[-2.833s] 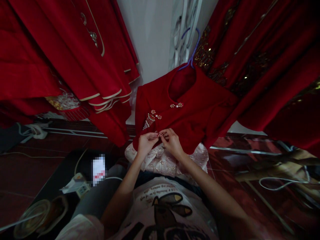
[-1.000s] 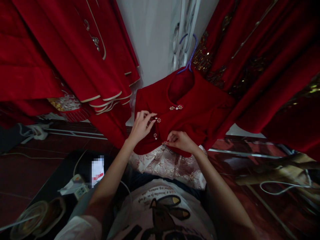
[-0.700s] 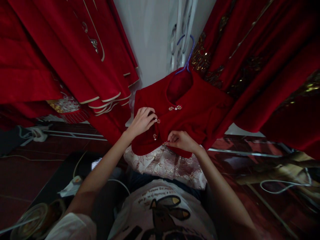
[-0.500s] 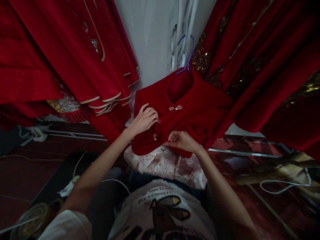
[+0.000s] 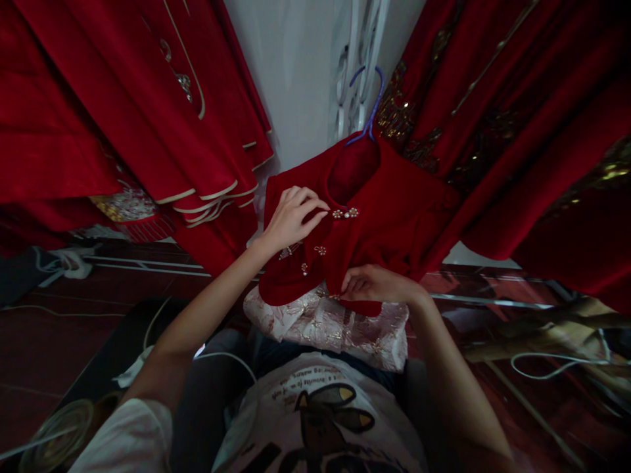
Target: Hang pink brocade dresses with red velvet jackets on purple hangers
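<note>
A red velvet jacket [image 5: 394,217] hangs on a blue hanger [image 5: 367,102] in front of me, over a pale brocade skirt [image 5: 335,325]. My left hand [image 5: 292,220] rests on the jacket's front with its fingers curled, fingertips pointing at the pearl clasp [image 5: 345,213] below the collar. Two more pearl clasps [image 5: 319,250] and a beaded tassel [image 5: 290,249] show just under that hand. My right hand [image 5: 374,284] is closed, pinching the jacket's lower front edge.
Red garments with cream trim [image 5: 148,131] hang at the left, and gold-embroidered red garments [image 5: 493,112] at the right. A white wall and white grille [image 5: 355,59] stand behind. Cables [image 5: 557,364] lie on the dark red floor. A plastic cup [image 5: 54,433] sits at bottom left.
My left hand has moved up from the middle clasp to the collar clasp, uncovering the tassel. My right hand has slid slightly down and right along the hem.
</note>
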`<state>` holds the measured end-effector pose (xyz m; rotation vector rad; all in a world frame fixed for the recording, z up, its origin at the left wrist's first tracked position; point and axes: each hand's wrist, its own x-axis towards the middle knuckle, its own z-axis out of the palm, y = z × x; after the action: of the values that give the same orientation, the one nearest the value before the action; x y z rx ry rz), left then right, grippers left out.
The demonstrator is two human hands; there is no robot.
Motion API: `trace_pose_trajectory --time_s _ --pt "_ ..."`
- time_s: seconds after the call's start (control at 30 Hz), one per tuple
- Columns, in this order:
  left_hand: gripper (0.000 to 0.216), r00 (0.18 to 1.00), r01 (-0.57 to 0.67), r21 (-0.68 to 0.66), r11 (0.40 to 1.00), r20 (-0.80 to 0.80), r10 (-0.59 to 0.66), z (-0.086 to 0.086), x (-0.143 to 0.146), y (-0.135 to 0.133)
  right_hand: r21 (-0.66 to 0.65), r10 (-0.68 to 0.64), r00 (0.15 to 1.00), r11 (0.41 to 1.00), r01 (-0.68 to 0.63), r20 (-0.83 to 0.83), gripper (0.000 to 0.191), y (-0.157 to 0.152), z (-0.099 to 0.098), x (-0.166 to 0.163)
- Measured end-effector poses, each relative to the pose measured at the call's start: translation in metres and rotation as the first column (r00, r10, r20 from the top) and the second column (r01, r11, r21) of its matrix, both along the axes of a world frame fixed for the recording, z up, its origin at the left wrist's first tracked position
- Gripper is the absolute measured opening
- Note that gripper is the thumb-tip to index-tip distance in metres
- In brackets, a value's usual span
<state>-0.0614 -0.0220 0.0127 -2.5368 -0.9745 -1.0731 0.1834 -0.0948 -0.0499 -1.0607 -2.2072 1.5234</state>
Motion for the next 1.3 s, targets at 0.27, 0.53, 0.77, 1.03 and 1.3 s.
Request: trace_pose_trajectory --time_s 0.27,0.53,0.77,1.03,1.3 --pt "0.027 0.985 -0.013 0.074 0.997 -0.172 0.025 0.003 0.046 0.006 0.071 -0.073 0.996 0.995 0.077 -0.058 0.023 -0.006 0.019 0.009" --pt "0.019 0.972 -0.025 0.102 0.994 -0.230 0.048 0.006 0.054 0.011 0.129 -0.123 0.989 0.983 0.133 -0.082 0.022 -0.006 0.018 0.016" --pt "0.015 0.983 0.004 0.009 1.000 -0.182 -0.002 0.011 0.055 0.007 0.149 -0.112 0.992 0.982 0.119 -0.056 0.022 -0.007 0.022 0.017" --pt "0.027 0.947 0.125 0.135 0.983 -0.312 -0.077 0.023 0.047 0.015 0.204 -0.226 0.941 0.938 0.280 -0.253 0.022 -0.014 0.052 0.003" --pt "0.032 0.872 0.056 0.075 0.996 -0.489 -0.012 0.041 0.040 0.024 0.205 -0.427 0.618 0.689 0.695 -0.660 0.068 0.037 0.072 -0.053"
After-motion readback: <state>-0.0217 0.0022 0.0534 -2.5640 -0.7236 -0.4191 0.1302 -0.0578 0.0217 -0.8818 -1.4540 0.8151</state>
